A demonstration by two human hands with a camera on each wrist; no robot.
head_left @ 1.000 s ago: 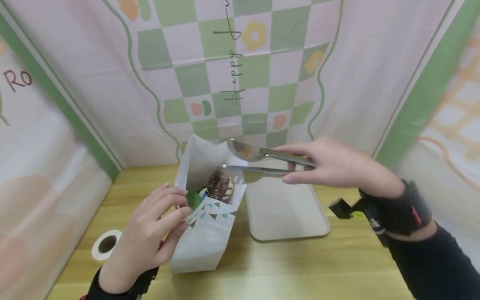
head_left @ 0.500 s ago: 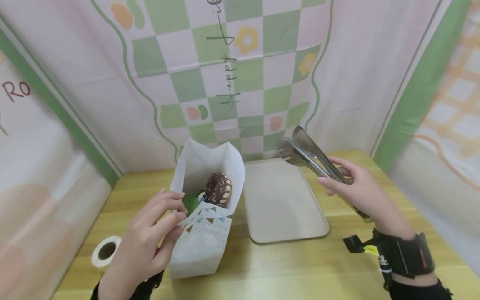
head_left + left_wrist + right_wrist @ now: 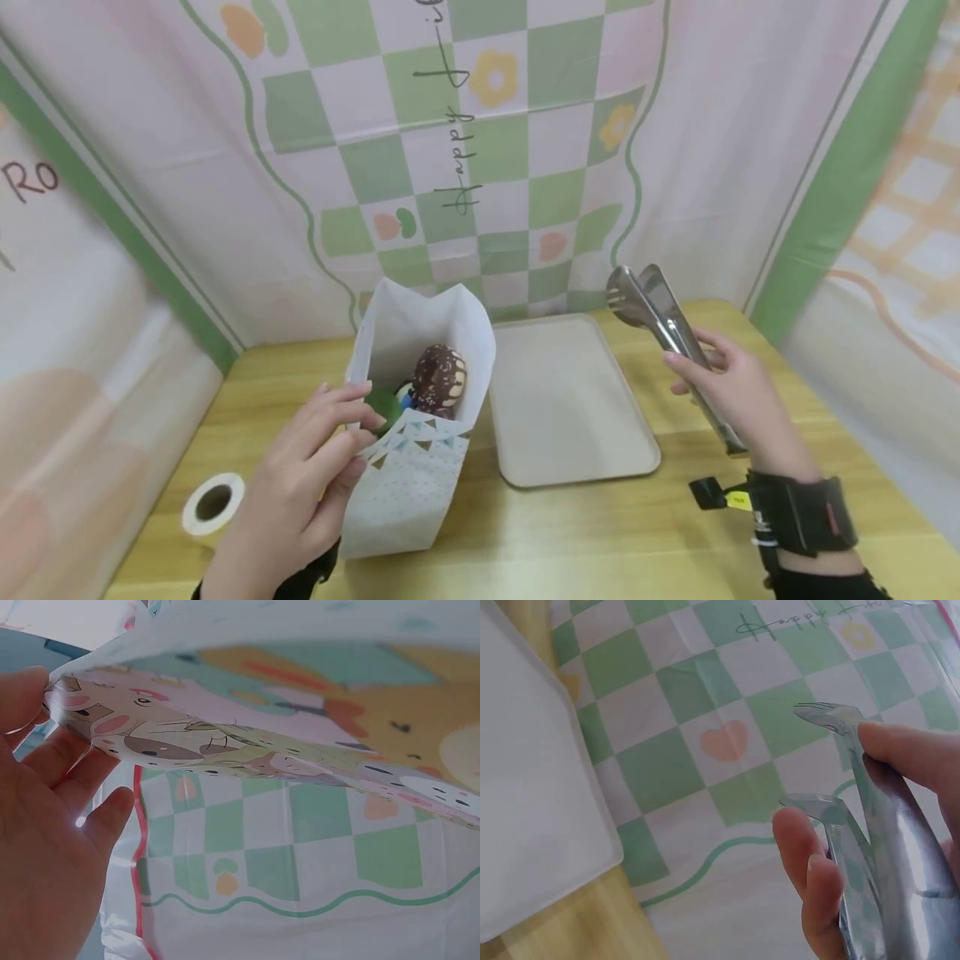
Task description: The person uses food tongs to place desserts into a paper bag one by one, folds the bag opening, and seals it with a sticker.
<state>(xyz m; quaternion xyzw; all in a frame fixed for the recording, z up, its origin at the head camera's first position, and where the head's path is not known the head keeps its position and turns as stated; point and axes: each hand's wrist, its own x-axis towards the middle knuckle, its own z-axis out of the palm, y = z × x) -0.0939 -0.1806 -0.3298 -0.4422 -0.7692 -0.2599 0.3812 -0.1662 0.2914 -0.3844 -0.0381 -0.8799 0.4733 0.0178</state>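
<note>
My left hand (image 3: pixel 296 479) pinches the left rim of a white paper bag (image 3: pixel 397 508) with a bunting print. The bag stands with its mouth open. Inside it lie a chocolate-glazed toy doughnut (image 3: pixel 438 375) with sprinkles and a green item (image 3: pixel 385 408), with a bit of blue between them. In the left wrist view, thumb and fingers grip the edge of the bag, whose animal print (image 3: pixel 172 742) shows. Right of the tray, my right hand (image 3: pixel 738 387) holds metal tongs (image 3: pixel 678 337). Nothing sits between the tongs' slightly parted tips, as the right wrist view confirms.
A beige tray (image 3: pixel 573 408) lies on the wooden table (image 3: pixel 555 542) between the bag and my right hand. Beside my left forearm stands a roll of white labels or tape (image 3: pixel 213 530). A checked green and white cloth (image 3: pixel 502 150) hangs behind the table.
My right hand has carried the tongs away from above the bag's mouth, to the right past the tray. The doughnut stays in the bag. My left hand keeps its grip on the rim.
</note>
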